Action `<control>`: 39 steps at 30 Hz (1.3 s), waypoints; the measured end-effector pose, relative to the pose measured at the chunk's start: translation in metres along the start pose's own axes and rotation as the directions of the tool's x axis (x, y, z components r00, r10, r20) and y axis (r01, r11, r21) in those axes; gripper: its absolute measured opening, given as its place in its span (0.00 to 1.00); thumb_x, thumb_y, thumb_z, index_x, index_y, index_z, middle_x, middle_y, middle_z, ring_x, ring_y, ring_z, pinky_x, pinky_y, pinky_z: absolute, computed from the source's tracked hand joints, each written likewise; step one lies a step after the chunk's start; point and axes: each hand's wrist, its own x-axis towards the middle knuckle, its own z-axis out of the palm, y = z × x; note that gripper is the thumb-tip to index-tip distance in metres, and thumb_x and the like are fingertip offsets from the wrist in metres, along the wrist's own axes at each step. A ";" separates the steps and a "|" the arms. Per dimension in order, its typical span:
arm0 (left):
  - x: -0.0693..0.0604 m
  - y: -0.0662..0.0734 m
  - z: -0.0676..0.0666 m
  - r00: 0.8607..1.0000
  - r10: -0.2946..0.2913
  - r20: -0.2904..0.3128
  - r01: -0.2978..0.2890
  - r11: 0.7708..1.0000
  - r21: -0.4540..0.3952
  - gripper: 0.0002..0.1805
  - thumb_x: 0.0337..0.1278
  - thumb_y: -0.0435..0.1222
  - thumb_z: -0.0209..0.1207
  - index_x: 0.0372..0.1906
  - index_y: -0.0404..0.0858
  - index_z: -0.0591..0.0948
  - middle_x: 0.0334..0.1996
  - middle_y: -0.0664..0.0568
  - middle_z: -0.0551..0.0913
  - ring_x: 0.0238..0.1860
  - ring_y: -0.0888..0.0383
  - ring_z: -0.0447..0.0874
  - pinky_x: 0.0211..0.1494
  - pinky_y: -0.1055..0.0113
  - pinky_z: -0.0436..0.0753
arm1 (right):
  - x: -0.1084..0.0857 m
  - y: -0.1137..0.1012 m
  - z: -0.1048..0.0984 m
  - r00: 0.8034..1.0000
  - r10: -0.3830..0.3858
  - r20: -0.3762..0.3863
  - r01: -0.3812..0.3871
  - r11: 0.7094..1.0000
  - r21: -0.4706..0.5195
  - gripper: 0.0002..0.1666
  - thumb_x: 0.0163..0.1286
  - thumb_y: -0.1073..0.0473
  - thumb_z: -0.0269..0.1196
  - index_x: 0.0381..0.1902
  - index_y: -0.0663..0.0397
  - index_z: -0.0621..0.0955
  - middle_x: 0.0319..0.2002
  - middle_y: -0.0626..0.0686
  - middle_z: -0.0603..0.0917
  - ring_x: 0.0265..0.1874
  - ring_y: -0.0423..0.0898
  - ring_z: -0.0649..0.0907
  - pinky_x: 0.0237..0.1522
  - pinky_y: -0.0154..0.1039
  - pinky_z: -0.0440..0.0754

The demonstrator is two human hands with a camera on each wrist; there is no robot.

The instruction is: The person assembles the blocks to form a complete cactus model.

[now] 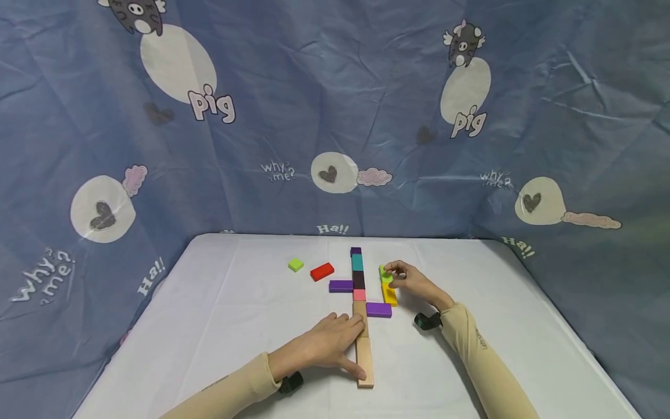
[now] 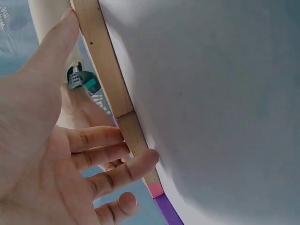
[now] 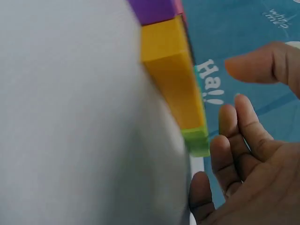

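A straight row of flat blocks runs away from me on the table. My left hand [image 1: 328, 342] rests along its near part, touching two plain wooden blocks [image 1: 365, 364] with thumb and extended fingers. Beyond these lie a pink block [image 1: 359, 295], a black block [image 1: 358, 280], a teal block [image 1: 357, 262] and a dark purple block [image 1: 356, 251]. My right hand [image 1: 413, 282] is over a yellow block [image 1: 389, 295] and a light green block [image 1: 384, 272], which lie end to end. In the right wrist view its thumb and fingers are apart, with nothing between them.
One purple block [image 1: 341, 286] sticks out left of the row, and another purple block [image 1: 379, 309] sticks out right. Farther left lie a red block [image 1: 321, 272] and a small green block [image 1: 295, 265]. A patterned blue curtain [image 1: 293, 116] hangs behind the white table [image 1: 209, 302].
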 end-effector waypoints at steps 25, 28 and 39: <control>0.012 -0.098 -0.053 0.963 -0.041 -0.268 -0.039 0.957 -0.287 0.24 0.58 0.41 0.62 0.60 0.43 0.75 0.58 0.53 0.76 0.62 0.53 0.70 0.67 0.47 0.64 | -0.003 0.017 0.003 0.996 -0.014 0.093 0.017 0.999 -0.033 0.30 0.59 0.66 0.66 0.59 0.59 0.69 0.57 0.59 0.72 0.50 0.52 0.69 0.53 0.42 0.66; 0.021 -0.128 -0.060 0.972 -0.062 -0.226 -0.008 0.954 -0.299 0.24 0.56 0.32 0.59 0.60 0.46 0.75 0.60 0.54 0.75 0.65 0.52 0.66 0.69 0.41 0.57 | -0.004 0.018 0.002 0.995 -0.027 0.095 0.029 0.999 -0.023 0.31 0.59 0.68 0.65 0.60 0.61 0.68 0.59 0.61 0.71 0.51 0.54 0.69 0.55 0.45 0.65; 0.045 -0.171 -0.052 0.997 -0.078 0.008 0.078 0.959 -0.271 0.36 0.48 0.17 0.50 0.64 0.46 0.75 0.64 0.54 0.74 0.66 0.51 0.65 0.63 0.47 0.57 | -0.002 0.018 0.003 0.993 -0.044 0.110 0.049 0.998 -0.039 0.30 0.60 0.64 0.67 0.58 0.56 0.69 0.58 0.58 0.73 0.50 0.51 0.70 0.55 0.44 0.67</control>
